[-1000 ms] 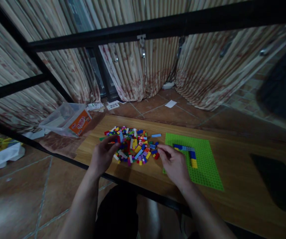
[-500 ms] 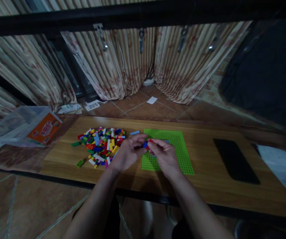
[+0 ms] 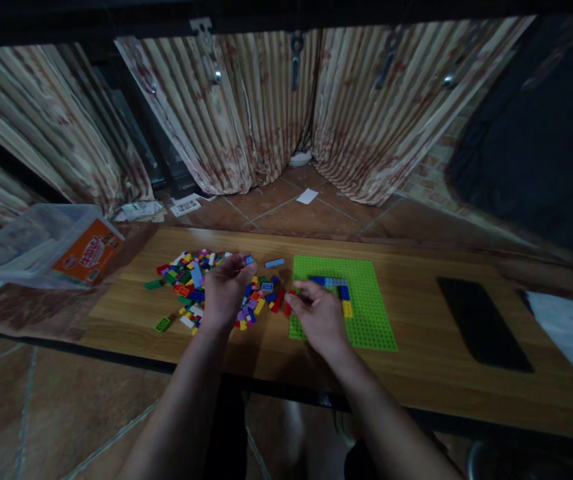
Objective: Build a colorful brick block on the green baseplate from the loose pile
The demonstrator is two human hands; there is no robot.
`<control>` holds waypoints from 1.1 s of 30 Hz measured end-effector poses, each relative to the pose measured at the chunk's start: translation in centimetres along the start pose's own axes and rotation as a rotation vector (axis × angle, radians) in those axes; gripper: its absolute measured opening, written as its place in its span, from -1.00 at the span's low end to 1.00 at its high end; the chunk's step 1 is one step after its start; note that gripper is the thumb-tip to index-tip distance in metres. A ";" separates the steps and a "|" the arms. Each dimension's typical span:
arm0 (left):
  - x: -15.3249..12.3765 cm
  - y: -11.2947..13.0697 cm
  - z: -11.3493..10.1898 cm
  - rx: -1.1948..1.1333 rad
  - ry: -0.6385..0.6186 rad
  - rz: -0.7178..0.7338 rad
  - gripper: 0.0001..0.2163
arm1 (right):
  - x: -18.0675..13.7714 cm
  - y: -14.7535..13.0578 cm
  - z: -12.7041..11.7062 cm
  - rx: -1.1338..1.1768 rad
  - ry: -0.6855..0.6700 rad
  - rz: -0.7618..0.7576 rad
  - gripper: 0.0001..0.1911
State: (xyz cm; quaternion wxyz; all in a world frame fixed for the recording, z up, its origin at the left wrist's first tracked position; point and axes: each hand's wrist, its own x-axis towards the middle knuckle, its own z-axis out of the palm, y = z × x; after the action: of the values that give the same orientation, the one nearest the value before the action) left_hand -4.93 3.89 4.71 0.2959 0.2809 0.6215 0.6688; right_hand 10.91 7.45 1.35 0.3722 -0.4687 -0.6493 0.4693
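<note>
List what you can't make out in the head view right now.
All in the head view:
Left hand covers part of the brick pile; too small to tell whether its fingertips grip the blue brick.
Right hand hides part of the green baseplate; its grip on the red brick is too blurred to confirm.
Orange label: print too blurred to read.
White sheet: cut off by the right edge.

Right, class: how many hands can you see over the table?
2: the left hand is at the brick pile, partly covering it; the right hand is over the left part of the green baseplate. Neither hand is hidden.
</note>
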 end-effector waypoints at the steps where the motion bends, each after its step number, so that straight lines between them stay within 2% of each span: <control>1: 0.2 0.0 -0.4 -0.007 -0.009 -0.010 -0.67 | -0.1 -0.1 0.4 -0.073 -0.009 -0.019 -0.73; 5: 0.3 -0.1 -0.7 -0.007 -0.056 -0.036 -0.61 | -0.4 -0.8 1.9 -0.195 -0.052 -0.069 -0.77; 8: -0.1 -0.2 -0.3 0.013 -0.122 -0.051 -0.61 | -0.4 -1.4 2.3 -0.161 -0.078 -0.089 -0.74; 11: -0.5 -0.2 0.2 0.032 -0.216 -0.081 -0.64 | -0.4 -1.8 1.8 -0.085 -0.035 -0.125 -0.74; 17: -1.6 -1.0 2.0 0.045 -0.434 -0.114 -0.72 | 0.0 -1.3 -1.5 -0.060 -0.039 -0.249 -0.70; 21: -2.6 -1.4 3.6 -0.004 -0.506 -0.136 -0.74 | 0.0 -1.0 -4.1 -0.129 -0.093 -0.312 -0.79; 27: -3.8 -2.0 5.3 -0.048 -0.643 -0.178 -0.76 | -0.5 -0.7 -7.6 -0.256 -0.166 -0.343 -0.80; 30: -3.7 -2.5 5.5 0.131 -0.659 -0.067 -0.77 | -0.8 0.1 -9.1 -0.353 -0.170 -0.320 -0.79; 33: -3.0 -2.8 5.1 0.391 -0.569 0.107 -0.77 | -1.0 1.2 -10.1 -0.459 -0.187 -0.292 -0.80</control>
State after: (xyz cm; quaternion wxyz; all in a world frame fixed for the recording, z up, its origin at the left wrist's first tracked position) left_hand 1.01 5.26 2.21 0.3624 0.5394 0.6150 0.4467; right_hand 20.81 9.27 3.03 0.2586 -0.3969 -0.8307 0.2924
